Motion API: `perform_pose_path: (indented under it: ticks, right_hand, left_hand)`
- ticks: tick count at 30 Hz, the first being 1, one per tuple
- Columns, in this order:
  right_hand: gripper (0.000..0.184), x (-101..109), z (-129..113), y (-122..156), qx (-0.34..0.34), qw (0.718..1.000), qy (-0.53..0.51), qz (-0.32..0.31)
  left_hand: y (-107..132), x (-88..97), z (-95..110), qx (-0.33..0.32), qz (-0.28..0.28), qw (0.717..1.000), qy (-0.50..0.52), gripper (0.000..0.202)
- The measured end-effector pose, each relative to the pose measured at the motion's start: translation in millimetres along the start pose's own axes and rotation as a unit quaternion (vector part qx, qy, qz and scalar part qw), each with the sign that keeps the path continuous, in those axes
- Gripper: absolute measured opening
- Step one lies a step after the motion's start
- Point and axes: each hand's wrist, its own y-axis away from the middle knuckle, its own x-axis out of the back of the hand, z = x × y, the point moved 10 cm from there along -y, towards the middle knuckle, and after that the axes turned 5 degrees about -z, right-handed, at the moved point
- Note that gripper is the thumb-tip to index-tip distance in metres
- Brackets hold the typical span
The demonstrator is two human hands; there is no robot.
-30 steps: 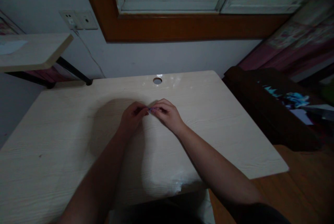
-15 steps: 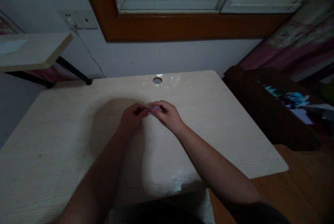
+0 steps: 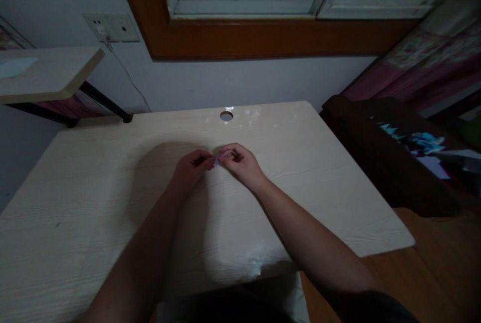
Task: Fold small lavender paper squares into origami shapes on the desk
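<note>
Over the middle of the pale wooden desk (image 3: 285, 162), my two hands meet at a small, thin purple piece (image 3: 216, 160). It looks like a strip of paper or ribbon, but its exact kind is too small to make out. Thumb and fingers of my left hand (image 3: 192, 166) pinch its left end. From the other side my right hand (image 3: 240, 163) pinches it, fingers curled, with a bit of purple showing among the fingertips. Much of the piece is hidden by my fingers.
A round cable hole (image 3: 226, 116) sits near the desk's back edge. At left rises a shelf (image 3: 48, 74) on black legs (image 3: 107, 102). A white cord (image 3: 130, 77) hangs from the wall socket (image 3: 110, 28). Right of the desk stands dark furniture (image 3: 376, 157) with cloth and papers.
My right fingertips have shifted slightly and parted a little from the left ones, so more of the purple piece shows between them. My left hand has barely moved.
</note>
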Motion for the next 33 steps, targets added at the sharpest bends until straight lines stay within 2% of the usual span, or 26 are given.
perform_pose_path:
  ticks: [6, 13, 20, 26, 30, 33]
  right_hand:
    - [0.028, -0.4, 3.0, -1.3, -0.007, 1.0, -0.016, 0.0]
    - [0.035, -1.2, 4.6, -3.3, -0.004, 1.0, -0.03, 0.001]
    - [0.032, -2.9, 6.0, -3.7, -0.01, 0.999, -0.03, -0.007]
    - [0.033, -1.7, 7.2, -4.8, -0.021, 0.999, -0.049, -0.006]
    - [0.035, -0.2, 8.6, -5.6, -0.028, 0.998, -0.06, -0.006]
    - [0.037, 0.4, 8.5, -5.8, -0.029, 0.997, -0.074, -0.008]
  left_hand:
    - [0.8, 0.7, 3.8, 0.011, -0.001, 0.999, -0.033, 0.026]
    - [0.1, 2.9, 7.8, -0.008, 0.016, 0.999, -0.038, 0.025]
    - [-0.1, 4.7, 1.0, 0.017, 0.016, 0.998, -0.052, 0.025]
    - [-0.9, -0.5, 4.3, -0.042, 0.006, 0.999, -0.027, 0.024]
    - [3.8, -3.2, 14.5, -0.088, 0.006, 0.996, -0.027, 0.02]
    - [8.6, -7.2, 26.1, -0.122, -0.006, 0.99, -0.066, 0.013]
